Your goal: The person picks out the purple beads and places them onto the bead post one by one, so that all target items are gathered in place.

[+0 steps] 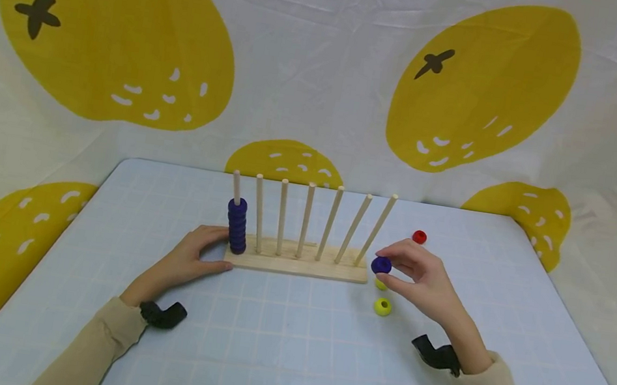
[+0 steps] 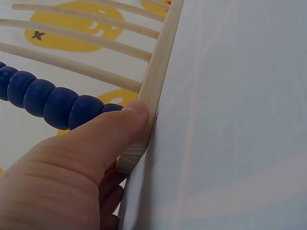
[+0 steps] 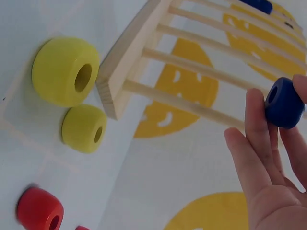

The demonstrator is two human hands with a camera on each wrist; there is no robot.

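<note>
A wooden peg stand [image 1: 300,269] with a row of several upright pegs stands on the table. Its leftmost peg carries a stack of blue beads [image 1: 237,227], with the peg's top bare above them. My left hand [image 1: 189,262] grips the left end of the base, thumb along the front edge and fingers behind, as the left wrist view confirms. Just past the right end, my right hand [image 1: 420,279] pinches one blue bead [image 3: 286,108] between thumb and fingertips, held above the table. The bead's hole shows in the right wrist view. The other pegs carry no beads.
Two yellow beads [image 3: 53,72] lie by the right end of the base, one partly behind my right hand in the head view. Beyond that hand lies a red bead [image 1: 419,237]. A white cloth [image 1: 316,55] with yellow fruit prints hangs behind the table.
</note>
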